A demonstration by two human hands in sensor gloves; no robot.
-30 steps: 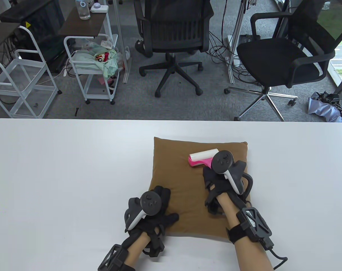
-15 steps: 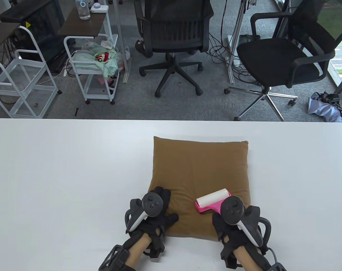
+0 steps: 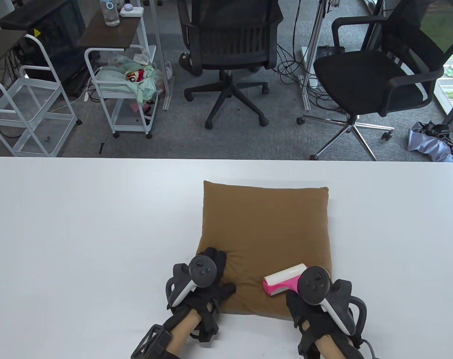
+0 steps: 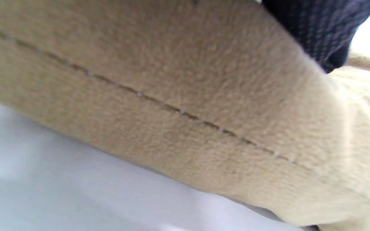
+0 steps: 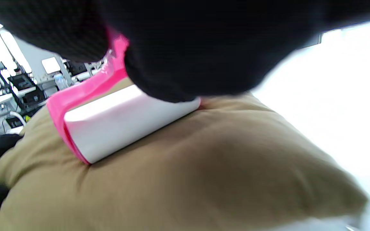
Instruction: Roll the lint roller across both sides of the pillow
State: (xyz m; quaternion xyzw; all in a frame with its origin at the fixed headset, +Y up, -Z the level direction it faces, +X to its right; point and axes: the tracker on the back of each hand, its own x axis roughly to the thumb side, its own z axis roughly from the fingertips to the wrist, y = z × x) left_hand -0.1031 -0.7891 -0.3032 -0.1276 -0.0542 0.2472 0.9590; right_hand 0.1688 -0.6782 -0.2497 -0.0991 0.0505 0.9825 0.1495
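A brown square pillow lies flat on the white table. My right hand grips the pink handle of a lint roller; its white roll lies on the pillow near the front right corner. In the right wrist view the white roll presses into the brown fabric. My left hand rests on the pillow's front left corner, fingers spread on the fabric. The left wrist view shows the pillow's side seam close up and one gloved finger on top.
Beyond the table's far edge stand two black office chairs and white wire carts on grey carpet. The pillow lies right of the table's middle, near the front edge.
My right hand has pulled the lint roller from the pillow's far right part back to its front right corner. My left hand has stayed on the front left corner.
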